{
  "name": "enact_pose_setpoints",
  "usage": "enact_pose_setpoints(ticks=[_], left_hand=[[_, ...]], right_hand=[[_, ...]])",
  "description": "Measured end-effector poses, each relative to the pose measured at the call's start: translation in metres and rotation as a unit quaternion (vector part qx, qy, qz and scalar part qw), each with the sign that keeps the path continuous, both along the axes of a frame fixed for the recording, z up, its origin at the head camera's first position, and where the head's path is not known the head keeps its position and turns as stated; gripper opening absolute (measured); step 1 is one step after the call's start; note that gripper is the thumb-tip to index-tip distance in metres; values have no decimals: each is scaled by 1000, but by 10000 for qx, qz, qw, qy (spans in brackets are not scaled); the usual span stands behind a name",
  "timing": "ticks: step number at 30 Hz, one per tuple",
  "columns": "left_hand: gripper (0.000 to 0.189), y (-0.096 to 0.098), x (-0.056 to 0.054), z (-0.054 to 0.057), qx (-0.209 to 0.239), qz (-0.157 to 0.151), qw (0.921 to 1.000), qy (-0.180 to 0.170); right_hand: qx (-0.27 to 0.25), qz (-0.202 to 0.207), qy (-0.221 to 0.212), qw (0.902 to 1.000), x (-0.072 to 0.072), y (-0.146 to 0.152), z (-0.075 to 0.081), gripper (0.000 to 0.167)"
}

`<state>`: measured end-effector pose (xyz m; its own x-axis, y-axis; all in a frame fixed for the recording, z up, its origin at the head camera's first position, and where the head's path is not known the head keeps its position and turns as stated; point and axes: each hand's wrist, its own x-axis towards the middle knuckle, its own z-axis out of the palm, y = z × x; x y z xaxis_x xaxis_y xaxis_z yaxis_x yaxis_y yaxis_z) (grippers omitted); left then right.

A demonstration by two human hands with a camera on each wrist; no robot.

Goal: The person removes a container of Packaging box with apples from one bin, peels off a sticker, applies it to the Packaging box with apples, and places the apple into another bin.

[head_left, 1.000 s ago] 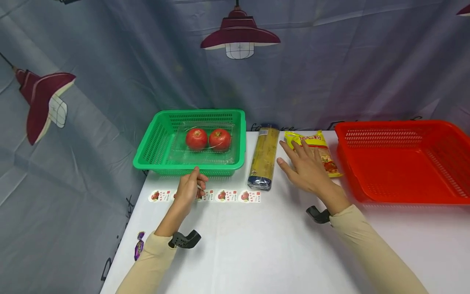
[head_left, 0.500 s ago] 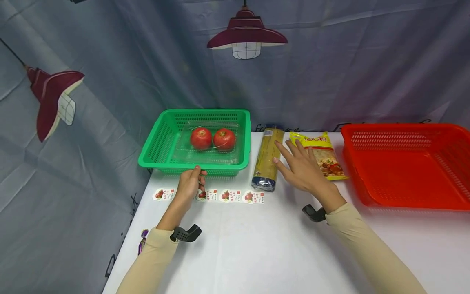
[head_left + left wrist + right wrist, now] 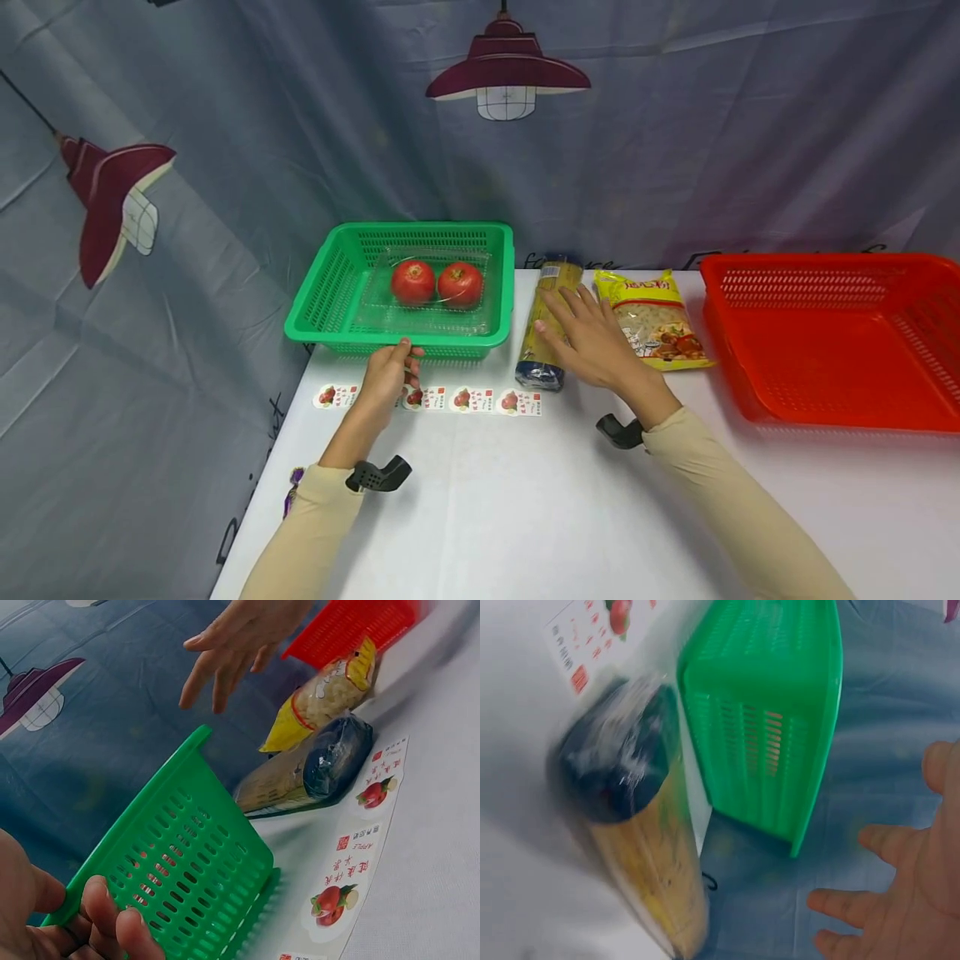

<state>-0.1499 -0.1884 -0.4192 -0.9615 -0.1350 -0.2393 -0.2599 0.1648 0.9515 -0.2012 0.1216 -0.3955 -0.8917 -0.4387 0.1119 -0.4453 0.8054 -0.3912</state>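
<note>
In the head view, my left hand (image 3: 386,375) pinches the front rim of a green plastic basket (image 3: 457,342); thumb and fingers curl over the rim in the left wrist view. Two red pomegranates (image 3: 412,282) sit in the basket in a clear plastic box (image 3: 378,312). My right hand (image 3: 588,337), fingers spread and holding nothing, is over a long yellow packet with dark blue ends (image 3: 538,373), seemingly dried noodles. The right wrist view shows a gap between that hand and the packet (image 3: 656,859).
Right of the packet lies a yellow bag of pale food pieces (image 3: 660,321), then a red basket (image 3: 810,350). Several fruit-printed labels (image 3: 519,403) line the table before the green basket. A purple-wrapped candy (image 3: 292,493) lies partly behind the left sleeve. A grey curtain (image 3: 637,167) hangs behind.
My right hand has moved left, from over the yellow bag to over the long packet. The left hand stays at the green basket's rim. The head view has shifted slightly.
</note>
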Motion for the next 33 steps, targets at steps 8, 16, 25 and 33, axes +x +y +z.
enact_pose_setpoints(ticks=[8, 16, 25, 33], left_hand=[[47, 0, 0, 1, 12, -50, 10000, -78], [46, -1, 0, 0, 90, -61, 9999, -72], [46, -2, -1, -2, 102, -101, 9999, -6], [46, -3, -1, -2, 121, -160, 9998, 37]], right_hand=[[-255, 127, -165, 9995, -4, -21, 4, 67], [-405, 478, -222, 9978, -12, -45, 2, 65], [-254, 665, -134, 9974, -19, -69, 1, 65], [-6, 742, -209, 9970, -22, -82, 0, 64]])
